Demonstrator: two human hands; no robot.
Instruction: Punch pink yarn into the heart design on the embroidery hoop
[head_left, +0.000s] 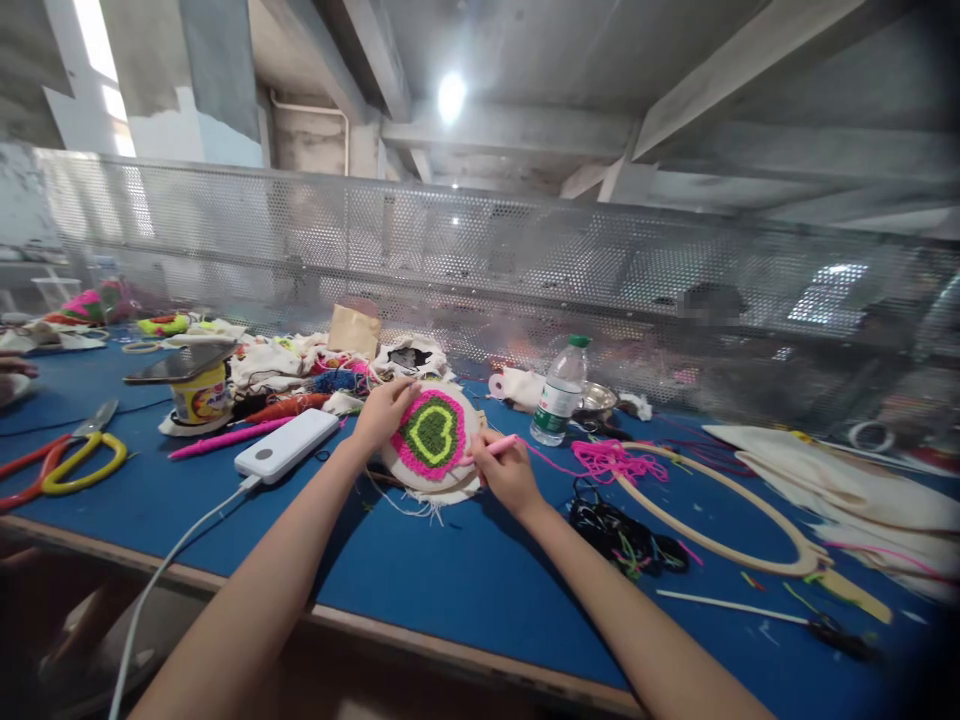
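Gripping the embroidery hoop with left hand, fingers curled over its rim. Pinching the pink punch needle in right hand at the hoop's edge.

Place: you're in a craft workshop | signs: blue bench, yarn scraps, scissors, mesh partition, bare concrete beams
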